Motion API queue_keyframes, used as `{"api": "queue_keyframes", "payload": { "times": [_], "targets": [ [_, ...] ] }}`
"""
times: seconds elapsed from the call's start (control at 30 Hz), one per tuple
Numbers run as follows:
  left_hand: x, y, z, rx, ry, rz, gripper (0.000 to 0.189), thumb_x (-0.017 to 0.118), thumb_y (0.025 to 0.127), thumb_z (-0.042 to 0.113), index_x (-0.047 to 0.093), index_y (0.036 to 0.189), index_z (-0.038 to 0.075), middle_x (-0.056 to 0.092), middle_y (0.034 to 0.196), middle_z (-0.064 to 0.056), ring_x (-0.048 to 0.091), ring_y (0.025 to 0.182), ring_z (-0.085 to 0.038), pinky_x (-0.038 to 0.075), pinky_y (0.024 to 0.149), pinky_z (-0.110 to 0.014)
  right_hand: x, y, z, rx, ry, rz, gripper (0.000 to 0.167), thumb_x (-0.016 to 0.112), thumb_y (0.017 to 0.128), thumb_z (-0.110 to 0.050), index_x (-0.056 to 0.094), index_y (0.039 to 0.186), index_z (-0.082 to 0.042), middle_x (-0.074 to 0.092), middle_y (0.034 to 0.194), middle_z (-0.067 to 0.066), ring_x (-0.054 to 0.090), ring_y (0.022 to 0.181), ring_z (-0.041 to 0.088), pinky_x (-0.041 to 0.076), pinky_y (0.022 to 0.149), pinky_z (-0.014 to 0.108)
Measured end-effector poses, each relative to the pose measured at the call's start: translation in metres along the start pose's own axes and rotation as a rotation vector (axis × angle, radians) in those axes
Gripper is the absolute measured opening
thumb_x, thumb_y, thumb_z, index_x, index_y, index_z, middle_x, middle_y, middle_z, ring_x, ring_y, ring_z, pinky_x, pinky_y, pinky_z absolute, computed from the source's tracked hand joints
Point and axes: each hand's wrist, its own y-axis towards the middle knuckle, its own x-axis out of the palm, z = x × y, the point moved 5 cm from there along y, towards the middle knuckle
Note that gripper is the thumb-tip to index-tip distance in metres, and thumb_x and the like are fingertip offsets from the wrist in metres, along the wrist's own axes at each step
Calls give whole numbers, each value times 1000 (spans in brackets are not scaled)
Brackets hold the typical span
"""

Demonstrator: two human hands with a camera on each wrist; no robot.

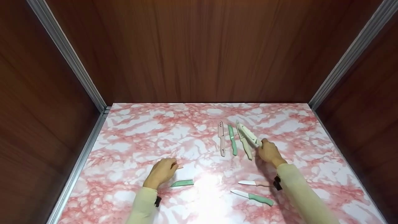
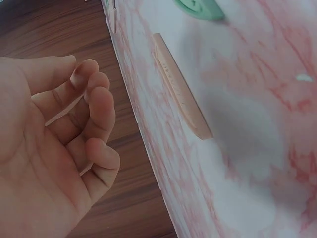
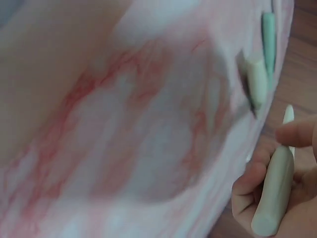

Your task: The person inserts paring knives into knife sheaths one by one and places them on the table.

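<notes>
My right hand [image 1: 270, 152] grips a large cream knife [image 3: 277, 193] by its handle, fingers curled round it. Its pale blade end points toward the back left, above another cream-handled knife [image 1: 246, 147] on the table. Beside that one lie a green knife [image 1: 234, 147] and a pink knife [image 1: 222, 143]. My left hand [image 1: 161, 171] holds nothing, its fingers loosely bent over the table. Near it lies a pink blade sheath [image 2: 181, 89], mostly hidden by the hand in the head view. A green blade sheath [image 1: 182, 183] lies just in front.
Toward the front right lie two bare-bladed small knives, one pink-handled [image 1: 248, 183] and one green-handled [image 1: 260, 199]; the right forearm partly covers the pink handle. Brown wood-grain panels [image 1: 199, 53] with metal corner posts [image 1: 71, 56] enclose the marbled table [image 1: 133, 133] at the back and sides.
</notes>
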Motion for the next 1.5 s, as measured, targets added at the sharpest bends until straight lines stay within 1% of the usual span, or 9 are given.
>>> {"api": "queue_keyframes", "payload": {
  "times": [0.1, 0.23, 0.33, 0.5, 0.7, 0.83, 1.0, 1.27, 1.5],
  "targets": [
    [1, -2, -2, -2, 7, 3, 20, 52, 96, 16, 54, 76, 17, 48, 68, 6, 43, 61, -11, 38, 58, -29, 5, 7, 7, 75, 9, -12, 26, 49, 90, -12, 49, 104, 9, 57, 92, 27, 58, 85, 42, 45, 78, 54],
    [1, -4, -6, -7, 15, 2, 20, 53, 96, 17, 54, 76, 16, 47, 68, 5, 43, 61, -11, 38, 58, -30, 12, 13, 15, 188, 30, -48, 31, 47, 92, -18, 49, 105, 11, 52, 97, 27, 56, 88, 43, 44, 81, 54],
    [0, -6, -9, -17, 14, 1, 20, 53, 96, 17, 54, 75, 16, 47, 68, 4, 43, 62, -12, 38, 59, -31, 15, 17, 18, 222, 29, -55, 32, 47, 91, -17, 49, 105, 13, 51, 96, 28, 56, 87, 42, 45, 80, 54],
    [-1, -7, -13, -30, 9, 1, 21, 53, 95, 16, 53, 74, 17, 47, 68, 4, 43, 61, -12, 38, 58, -31, 16, 22, 14, 205, 6, -54, 31, 45, 90, -13, 46, 106, 14, 53, 95, 29, 57, 90, 45, 44, 81, 54],
    [-3, -8, -15, -30, -4, -3, 22, 53, 95, 15, 52, 74, 16, 46, 67, 4, 42, 61, -12, 37, 57, -31, 17, 27, 7, 201, -78, -71, 34, 46, 89, -15, 47, 107, 13, 53, 101, 33, 55, 95, 48, 43, 82, 55],
    [-4, -8, -17, -42, -8, -13, 21, 53, 96, 15, 53, 75, 16, 45, 67, 3, 41, 60, -12, 36, 55, -31, 17, 30, 4, 177, -98, -61, 34, 49, 87, -15, 49, 103, 15, 51, 100, 35, 55, 91, 49, 44, 81, 55],
    [-6, -7, -17, -52, 9, -8, 17, 56, 94, 16, 56, 77, 16, 46, 69, 3, 42, 62, -12, 37, 56, -31, 16, 32, 3, 162, -90, -57, 32, 51, 87, -15, 48, 100, 14, 54, 93, 31, 58, 85, 46, 46, 76, 54],
    [-4, 3, -13, -36, 46, 2, 12, 61, 90, 15, 57, 79, 16, 49, 75, 4, 46, 67, -14, 40, 61, -32, 12, 25, 4, 161, -70, -87, 43, 51, 89, -23, 46, 106, 16, 52, 98, 31, 56, 90, 43, 44, 82, 53],
    [3, 11, -14, -32, 111, -10, 4, 64, 89, 15, 62, 92, 12, 51, 89, -1, 50, 83, -22, 43, 71, -40, 4, 10, -7, 101, -109, -105, 38, 52, 91, -25, 49, 103, 11, 52, 97, 27, 55, 88, 42, 44, 79, 53]
  ]
}}
